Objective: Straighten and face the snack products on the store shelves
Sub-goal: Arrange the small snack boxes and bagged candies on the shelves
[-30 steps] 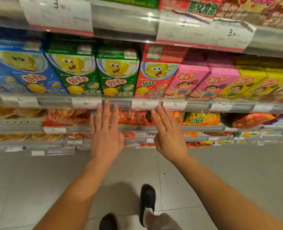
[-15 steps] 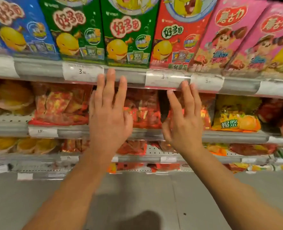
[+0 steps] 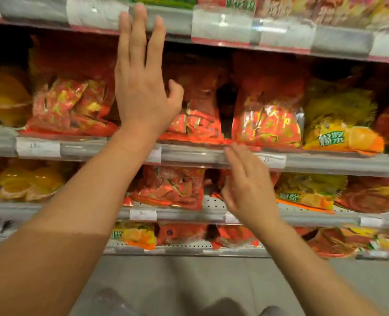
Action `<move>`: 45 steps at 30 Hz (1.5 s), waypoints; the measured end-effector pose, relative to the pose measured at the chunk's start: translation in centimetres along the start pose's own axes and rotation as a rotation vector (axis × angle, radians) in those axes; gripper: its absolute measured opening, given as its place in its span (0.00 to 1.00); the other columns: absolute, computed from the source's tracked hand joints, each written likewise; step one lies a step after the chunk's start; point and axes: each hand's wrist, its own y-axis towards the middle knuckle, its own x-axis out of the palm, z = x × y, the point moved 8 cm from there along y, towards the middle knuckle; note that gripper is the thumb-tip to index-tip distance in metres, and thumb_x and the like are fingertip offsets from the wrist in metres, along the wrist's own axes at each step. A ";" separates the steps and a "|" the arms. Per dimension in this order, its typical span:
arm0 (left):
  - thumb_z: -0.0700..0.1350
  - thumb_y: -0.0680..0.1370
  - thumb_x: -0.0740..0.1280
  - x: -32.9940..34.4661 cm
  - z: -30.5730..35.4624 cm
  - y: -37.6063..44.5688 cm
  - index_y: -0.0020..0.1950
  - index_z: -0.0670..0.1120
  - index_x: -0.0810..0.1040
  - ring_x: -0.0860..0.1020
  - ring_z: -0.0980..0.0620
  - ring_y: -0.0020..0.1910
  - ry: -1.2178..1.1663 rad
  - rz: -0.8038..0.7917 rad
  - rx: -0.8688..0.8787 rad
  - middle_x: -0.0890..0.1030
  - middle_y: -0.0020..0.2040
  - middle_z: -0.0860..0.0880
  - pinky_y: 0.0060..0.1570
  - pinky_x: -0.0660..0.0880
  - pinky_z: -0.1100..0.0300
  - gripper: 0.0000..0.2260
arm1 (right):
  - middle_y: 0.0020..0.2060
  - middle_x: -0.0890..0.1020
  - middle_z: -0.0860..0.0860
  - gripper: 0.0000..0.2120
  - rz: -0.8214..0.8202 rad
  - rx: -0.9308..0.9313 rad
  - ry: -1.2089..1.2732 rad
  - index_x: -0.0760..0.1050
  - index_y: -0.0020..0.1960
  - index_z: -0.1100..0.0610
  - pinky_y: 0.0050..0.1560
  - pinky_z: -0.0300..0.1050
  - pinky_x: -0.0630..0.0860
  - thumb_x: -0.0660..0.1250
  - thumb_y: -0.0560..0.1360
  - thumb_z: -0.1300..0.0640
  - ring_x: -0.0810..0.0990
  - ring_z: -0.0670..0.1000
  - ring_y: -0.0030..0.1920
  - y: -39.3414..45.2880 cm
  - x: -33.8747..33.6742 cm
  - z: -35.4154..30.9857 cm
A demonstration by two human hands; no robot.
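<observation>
Shelves (image 3: 189, 156) in stacked tiers fill view, price-tag rails along front edges. Red snack bags (image 3: 266, 124) crowd middle tier from 9 to 2 o'clock; yellow-orange bag (image 3: 339, 133) at 3 o'clock. Left hand (image 3: 143, 87) raised at 12 o'clock, fingers straight and spread, grip on nothing, fingertips over upper rail. Right hand (image 3: 248, 190) at 4 o'clock, fingers straight, holding nothing, fingertips at middle rail.

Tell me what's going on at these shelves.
A person is facing snack bags on store shelves. The left hand is raised, fingers straight, in front of the red bags on the upper bag shelf. The right hand is open lower down, by the shelf rail. Neither hand holds a bag yet.
</observation>
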 end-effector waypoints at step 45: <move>0.50 0.66 0.75 10.3 7.7 -21.1 0.80 0.45 0.63 0.53 0.36 0.81 0.092 -0.581 0.249 0.55 0.82 0.41 0.74 0.57 0.31 0.45 | 0.63 0.71 0.67 0.28 -0.044 1.206 0.198 0.66 0.63 0.68 0.58 0.58 0.72 0.74 0.75 0.53 0.71 0.67 0.62 -15.2 8.0 33.3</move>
